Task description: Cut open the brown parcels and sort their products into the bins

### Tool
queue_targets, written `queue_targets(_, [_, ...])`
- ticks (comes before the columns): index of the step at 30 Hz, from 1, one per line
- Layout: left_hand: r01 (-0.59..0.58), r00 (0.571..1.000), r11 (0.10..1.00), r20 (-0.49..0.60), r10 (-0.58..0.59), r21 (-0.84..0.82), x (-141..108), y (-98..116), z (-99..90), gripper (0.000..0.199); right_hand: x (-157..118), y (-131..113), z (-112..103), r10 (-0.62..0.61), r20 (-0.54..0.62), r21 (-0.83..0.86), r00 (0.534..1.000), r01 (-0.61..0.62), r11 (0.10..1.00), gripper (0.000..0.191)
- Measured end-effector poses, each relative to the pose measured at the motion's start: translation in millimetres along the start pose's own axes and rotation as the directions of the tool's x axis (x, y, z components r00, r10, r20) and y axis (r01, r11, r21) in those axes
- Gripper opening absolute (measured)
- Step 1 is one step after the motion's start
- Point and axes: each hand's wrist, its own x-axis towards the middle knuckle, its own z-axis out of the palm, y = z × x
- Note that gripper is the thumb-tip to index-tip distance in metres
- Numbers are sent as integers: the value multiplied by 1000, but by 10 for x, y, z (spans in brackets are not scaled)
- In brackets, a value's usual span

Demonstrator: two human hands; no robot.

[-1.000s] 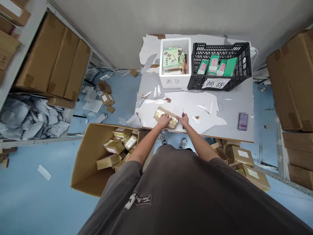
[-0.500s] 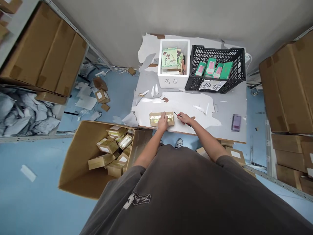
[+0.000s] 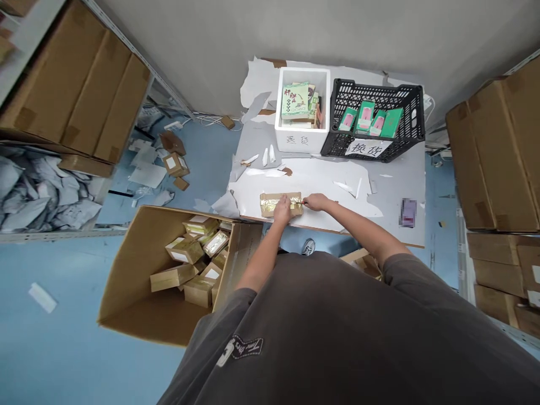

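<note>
A small taped cardboard box (image 3: 269, 206) lies flat near the front edge of the table. My left hand (image 3: 282, 210) rests on top of it, fingers spread over the shiny tape. My right hand (image 3: 315, 202) is closed around a thin dark cutter (image 3: 300, 202), whose tip reaches over the right part of the box. The cutter's handle is mostly hidden in the fingers.
Behind stand a white foam box (image 3: 302, 140) of printed packs and a black crate (image 3: 375, 151) holding green boxes. A large carton (image 3: 126, 275) of small parcels is at the left. Paper scraps (image 3: 272, 173) and a purple item (image 3: 408, 212) lie on the table (image 3: 392, 188).
My right hand has turned and brought the cutter left onto the box's right part. My left hand remains on the box. The view has shifted slightly.
</note>
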Motion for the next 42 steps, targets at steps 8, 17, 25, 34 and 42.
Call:
queue_targets(8, [-17, 997, 997, 72, 11, 76, 57, 47, -77, 98, 11, 5, -77, -26, 54, -60, 998, 29, 998, 37])
queue_targets(17, [-45, 992, 995, 122, 34, 87, 105, 53, -95, 85, 8, 54, 72, 31, 3, 96, 1000, -31, 995, 23])
queue_targets(25, [-86, 990, 993, 122, 75, 85, 127, -18, -106, 83, -140, 108, 439, 94, 82, 661, 992, -125, 740, 23])
queue_targets(34, [-81, 988, 993, 136, 68, 87, 110, -25, -115, 89, -238, -74, 834, 28, 194, 938, 981, -194, 287, 37])
queue_targets(42, [-100, 994, 990, 62, 94, 103, 82, -59, -334, 51, -517, 134, 968, 101, 156, 901, 983, -184, 393, 36])
